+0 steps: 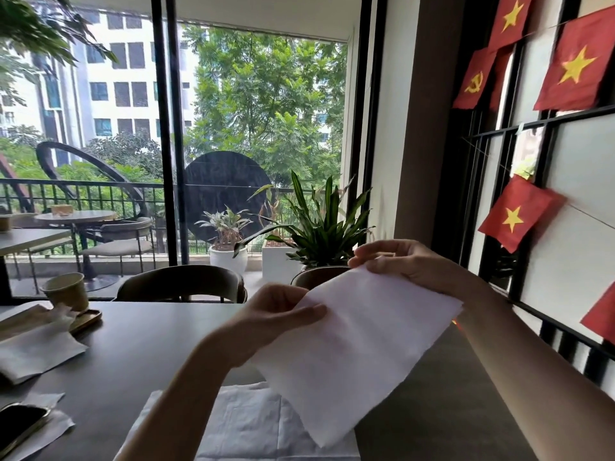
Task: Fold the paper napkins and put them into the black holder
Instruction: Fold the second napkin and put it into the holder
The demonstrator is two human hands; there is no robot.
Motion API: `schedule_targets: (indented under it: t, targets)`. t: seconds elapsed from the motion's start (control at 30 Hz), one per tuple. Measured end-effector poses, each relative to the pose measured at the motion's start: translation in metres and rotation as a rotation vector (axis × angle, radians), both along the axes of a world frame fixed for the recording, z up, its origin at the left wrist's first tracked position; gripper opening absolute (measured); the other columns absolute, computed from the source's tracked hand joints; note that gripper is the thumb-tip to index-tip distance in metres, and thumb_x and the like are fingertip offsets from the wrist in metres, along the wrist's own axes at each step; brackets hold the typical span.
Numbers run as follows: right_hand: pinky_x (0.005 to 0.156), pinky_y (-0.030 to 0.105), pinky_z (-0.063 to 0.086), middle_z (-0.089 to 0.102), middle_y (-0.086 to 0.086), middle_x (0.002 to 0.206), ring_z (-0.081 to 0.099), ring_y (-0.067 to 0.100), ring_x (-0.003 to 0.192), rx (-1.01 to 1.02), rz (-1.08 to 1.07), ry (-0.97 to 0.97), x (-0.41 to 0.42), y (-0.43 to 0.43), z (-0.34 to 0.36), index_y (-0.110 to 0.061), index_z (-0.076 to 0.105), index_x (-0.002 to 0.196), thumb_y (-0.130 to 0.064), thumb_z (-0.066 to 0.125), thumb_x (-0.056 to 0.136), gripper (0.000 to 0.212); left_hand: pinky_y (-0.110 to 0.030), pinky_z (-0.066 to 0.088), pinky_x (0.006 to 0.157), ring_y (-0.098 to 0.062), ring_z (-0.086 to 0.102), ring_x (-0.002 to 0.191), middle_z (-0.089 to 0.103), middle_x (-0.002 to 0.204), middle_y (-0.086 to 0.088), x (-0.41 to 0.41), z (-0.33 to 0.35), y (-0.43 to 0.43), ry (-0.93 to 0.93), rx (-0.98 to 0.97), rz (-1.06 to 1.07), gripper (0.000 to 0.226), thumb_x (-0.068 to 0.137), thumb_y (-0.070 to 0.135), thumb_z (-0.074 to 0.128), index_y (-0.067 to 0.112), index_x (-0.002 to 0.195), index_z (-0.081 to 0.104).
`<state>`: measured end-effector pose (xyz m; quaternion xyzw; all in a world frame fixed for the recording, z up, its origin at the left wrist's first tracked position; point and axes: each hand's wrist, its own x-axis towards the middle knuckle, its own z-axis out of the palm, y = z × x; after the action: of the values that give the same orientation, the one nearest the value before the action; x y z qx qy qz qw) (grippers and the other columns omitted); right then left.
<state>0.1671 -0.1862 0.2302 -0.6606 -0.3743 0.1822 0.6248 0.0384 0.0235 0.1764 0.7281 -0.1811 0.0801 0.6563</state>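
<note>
A white paper napkin (352, 347) hangs in the air above the dark table (149, 344), held by its upper edge. My left hand (276, 314) pinches its top left corner. Its top right corner is gripped by my right hand (402, 264). The napkin droops down and toward me, slightly creased. A stack of flat white napkins (246, 424) lies on the table below it, near the front edge. No black holder is in view.
More napkins (36, 351) lie at the table's left, beside a paper cup (68, 291) on a small tray. A phone (18, 424) rests at the front left. Two chairs (181, 282) stand behind the table. A wall with red flags (515, 212) runs along the right.
</note>
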Motion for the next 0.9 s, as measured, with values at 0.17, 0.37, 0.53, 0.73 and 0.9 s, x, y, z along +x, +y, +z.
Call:
schedule_targets:
  t: [0.17, 0.37, 0.53, 0.73, 0.9]
  targets:
    - [0.063, 0.022, 0.056, 0.074, 0.003, 0.089, 0.068, 0.011, 0.076, -0.143, 0.057, 0.07, -0.004, 0.009, -0.023, -0.009, 0.072, 0.099, -0.007, 0.061, 0.084, 0.018, -0.018, 0.049, 0.054, -0.008, 0.064, 0.061, 0.071, 0.068, 0.004, -0.003, 0.012, -0.016, -0.072, -0.063, 0.025, 0.011, 0.08, 0.019, 0.066, 0.015, 0.077, 0.076]
    - [0.09, 0.034, 0.051, 0.076, -0.001, 0.095, 0.07, 0.012, 0.089, -0.023, 0.005, 0.044, -0.013, 0.005, -0.021, -0.012, 0.07, 0.106, -0.05, 0.056, 0.077, 0.05, -0.017, 0.05, 0.058, -0.007, 0.063, 0.066, 0.071, 0.074, 0.006, 0.008, 0.017, -0.019, -0.164, -0.221, 0.213, 0.014, 0.075, 0.021, 0.063, 0.015, 0.082, 0.073]
    - [0.098, 0.034, 0.044, 0.074, -0.004, 0.107, 0.065, 0.011, 0.105, 0.111, 0.092, 0.127, -0.014, 0.001, -0.026, -0.024, 0.075, 0.102, -0.078, 0.058, 0.056, 0.073, -0.033, 0.049, 0.089, -0.023, 0.058, 0.107, 0.058, 0.123, -0.012, 0.02, 0.016, -0.017, -0.195, -0.308, 0.26, 0.009, 0.077, 0.027, 0.071, 0.025, 0.084, 0.076]
    - [0.09, 0.025, 0.054, 0.074, 0.003, 0.109, 0.067, 0.014, 0.107, 0.219, 0.135, 0.132, -0.02, 0.008, -0.039, -0.014, 0.074, 0.102, -0.052, 0.083, 0.05, 0.065, -0.036, 0.048, 0.084, -0.018, 0.064, 0.092, 0.072, 0.103, -0.005, 0.029, 0.011, -0.019, -0.19, -0.378, 0.349, 0.016, 0.085, 0.015, 0.062, 0.022, 0.085, 0.076]
    - [0.078, 0.028, 0.059, 0.077, 0.004, 0.086, 0.072, 0.017, 0.081, 0.257, -0.098, 0.066, -0.022, 0.017, -0.041, -0.003, 0.07, 0.093, -0.016, 0.062, 0.077, 0.021, -0.024, 0.051, 0.071, -0.011, 0.065, 0.078, 0.074, 0.083, 0.003, 0.03, 0.007, -0.014, -0.192, -0.393, 0.367, 0.015, 0.083, 0.013, 0.062, 0.012, 0.095, 0.072]
